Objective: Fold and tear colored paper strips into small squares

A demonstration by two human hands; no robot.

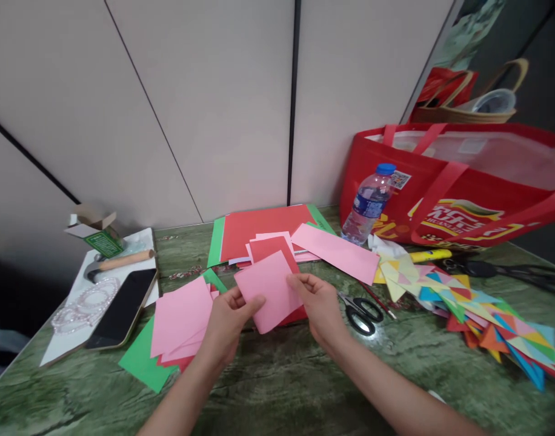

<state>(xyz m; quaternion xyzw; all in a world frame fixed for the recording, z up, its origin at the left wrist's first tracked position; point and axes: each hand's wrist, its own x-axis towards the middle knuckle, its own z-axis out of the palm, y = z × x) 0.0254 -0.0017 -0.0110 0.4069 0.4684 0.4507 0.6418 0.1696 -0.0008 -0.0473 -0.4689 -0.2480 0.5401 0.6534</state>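
Note:
A pink paper square (pixel 271 289) is held tilted above the green marbled table (pixel 282 375), in front of me. My left hand (pixel 227 321) pinches its lower left edge, thumb on top. My right hand (pixel 320 306) grips its right edge with curled fingers. Under and behind the square lie red and pink sheets (pixel 271 245). A stack of pink squares (pixel 182 318) rests on green paper (pixel 143 363) just left of my left hand.
Black-handled scissors (pixel 362 312) lie right of my right hand. Several colourful folded triangles (pixel 477 312) spread at right. A water bottle (pixel 368 206) and red tote bag (pixel 459 188) stand behind. At left, a phone (pixel 123 306), beads, hammer (pixel 118 263) and small box.

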